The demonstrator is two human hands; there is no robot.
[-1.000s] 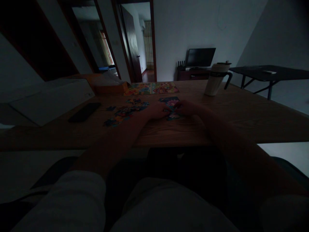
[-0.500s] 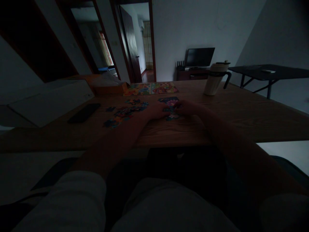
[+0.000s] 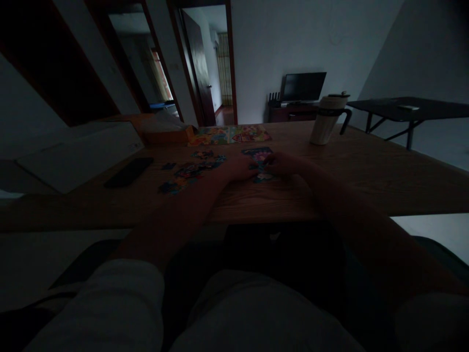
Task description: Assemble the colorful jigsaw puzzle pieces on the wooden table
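Observation:
A partly joined jigsaw puzzle (image 3: 261, 154) with a pink flower lies on the wooden table between my hands. My left hand (image 3: 240, 167) rests at its left side, fingers stretched and slightly apart, touching the puzzle's edge. From the right, my right hand (image 3: 281, 164) reaches over the puzzle with bent fingers pressed together at its surface. Whatever those fingertips hold is too dark and small to make out. Loose puzzle pieces (image 3: 192, 169) are spread in a heap left of my left hand.
Behind the puzzle lies a colourful picture sheet (image 3: 229, 135). An orange tissue box (image 3: 168, 135), a white box (image 3: 84, 154) and a dark phone-like slab (image 3: 129, 172) are at the left. A lidded cup with a handle (image 3: 324, 122) stands at the back right.
Both hands stay at the puzzle with hardly any movement. The view has shifted very slightly.

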